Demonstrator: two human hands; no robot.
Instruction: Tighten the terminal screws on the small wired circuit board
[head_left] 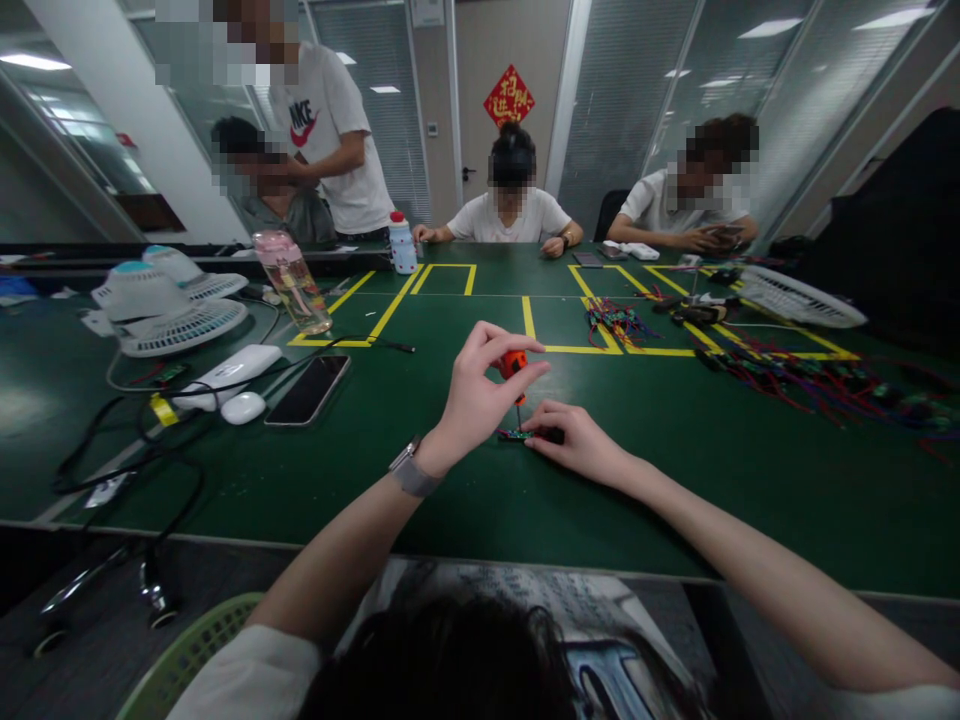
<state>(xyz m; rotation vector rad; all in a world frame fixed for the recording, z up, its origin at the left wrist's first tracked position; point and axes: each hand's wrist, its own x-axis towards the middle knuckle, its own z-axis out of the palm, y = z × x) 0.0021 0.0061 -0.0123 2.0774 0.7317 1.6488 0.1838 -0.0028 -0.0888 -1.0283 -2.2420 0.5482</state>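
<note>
My left hand (487, 385), with a grey-banded watch at its wrist, has its fingers curved around the orange and black handle of a small screwdriver (516, 364). The shaft points straight down, its tip at a small green circuit board (514, 435) lying on the table. Close by on the right, my right hand (570, 440) pinches the board's right end and keeps it against the tabletop. A dark part of the board shows beneath those fingers; the rest of that end is hidden.
On the green table (420, 510), a phone (309, 390), a white mouse (242, 407) and black cables lie left. Behind them stand a pink-lidded bottle (294, 285) and white fans (176, 310). Wired boards (619, 322) lie right. Several people are across the table.
</note>
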